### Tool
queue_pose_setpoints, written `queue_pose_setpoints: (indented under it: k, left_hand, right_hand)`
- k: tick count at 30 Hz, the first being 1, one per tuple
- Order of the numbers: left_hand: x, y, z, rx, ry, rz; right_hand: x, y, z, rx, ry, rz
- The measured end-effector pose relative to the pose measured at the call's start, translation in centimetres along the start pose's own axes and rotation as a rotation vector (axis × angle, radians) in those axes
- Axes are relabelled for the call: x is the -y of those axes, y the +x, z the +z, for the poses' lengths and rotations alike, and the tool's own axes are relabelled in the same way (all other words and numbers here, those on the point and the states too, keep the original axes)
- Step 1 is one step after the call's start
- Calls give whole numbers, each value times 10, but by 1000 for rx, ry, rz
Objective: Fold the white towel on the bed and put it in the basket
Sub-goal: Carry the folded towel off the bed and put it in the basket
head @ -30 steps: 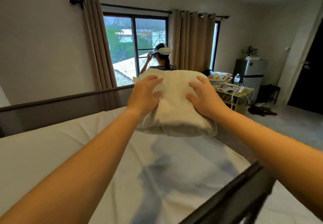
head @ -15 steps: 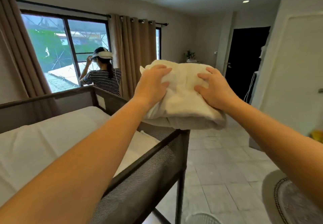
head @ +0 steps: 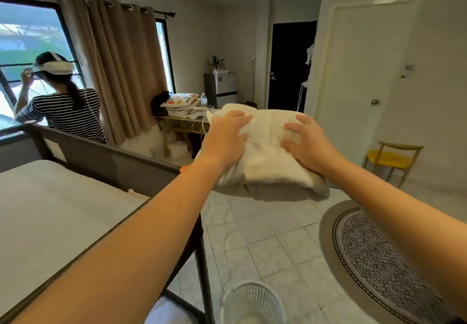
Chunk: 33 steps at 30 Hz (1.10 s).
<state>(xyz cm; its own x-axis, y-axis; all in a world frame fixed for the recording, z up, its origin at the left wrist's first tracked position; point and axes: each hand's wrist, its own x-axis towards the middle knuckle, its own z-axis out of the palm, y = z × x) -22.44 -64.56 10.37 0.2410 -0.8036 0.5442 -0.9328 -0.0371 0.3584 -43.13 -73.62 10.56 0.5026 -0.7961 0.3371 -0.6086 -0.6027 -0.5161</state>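
The folded white towel (head: 267, 154) is a thick bundle held in the air past the bed's foot, over the tiled floor. My left hand (head: 225, 139) grips its left side with fingers spread on top. My right hand (head: 307, 144) grips its right side the same way; both thumbs are hidden beneath. The white mesh basket (head: 252, 303) stands on the floor at the bottom middle, below and nearer than the towel. The bed (head: 50, 212) with a white sheet lies at the left.
The bed's dark metal frame (head: 199, 248) stands just left of the basket. A round patterned rug (head: 384, 260) lies on the right. A yellow chair (head: 391, 159), a cluttered table (head: 184, 119) and a fridge (head: 222, 88) are further off. A person in a striped top (head: 63, 111) stands by the window.
My view has swung right and downward, away from the bed. The towel has moved with both hands from above the mattress to over the floor, and the basket has come into sight.
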Motion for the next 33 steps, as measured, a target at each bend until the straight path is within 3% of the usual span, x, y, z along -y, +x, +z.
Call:
queue_pose_setpoints:
  k: [17, 33]
  left_hand:
    - [77, 13, 233, 352, -116, -64]
    - [171, -92, 420, 745, -91, -328]
  right_hand:
    - [-152, 25, 132, 230, -67, 321]
    - [-289, -13, 330, 603, -3, 527]
